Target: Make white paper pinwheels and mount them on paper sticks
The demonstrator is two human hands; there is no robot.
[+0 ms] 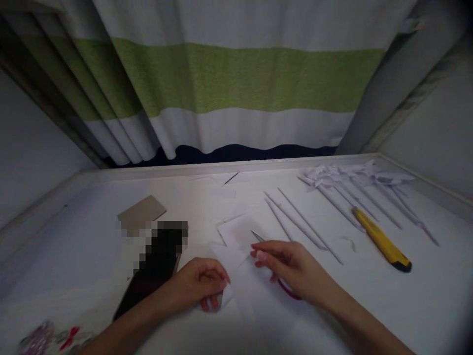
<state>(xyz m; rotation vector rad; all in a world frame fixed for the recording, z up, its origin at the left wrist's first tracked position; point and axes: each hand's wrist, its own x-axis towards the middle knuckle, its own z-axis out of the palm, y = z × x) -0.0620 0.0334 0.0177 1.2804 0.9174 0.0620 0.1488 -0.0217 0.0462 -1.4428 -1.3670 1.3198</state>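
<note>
My left hand is closed, thumb and fingers pinching a small piece of white paper. To its right, my right hand curls around a pair of scissors. Their metal tip pokes out past the fingers toward the far left, and part of the red handle shows below the palm; the middle is hidden by the hand. Loose white paper pieces lie on the white table just beyond and between both hands.
Thin rolled paper sticks lie right of centre. Paper flowers on stems are at the far right, near a yellow utility knife. Left are a brown card, a dark, partly pixelated object and small plastic-wrapped items.
</note>
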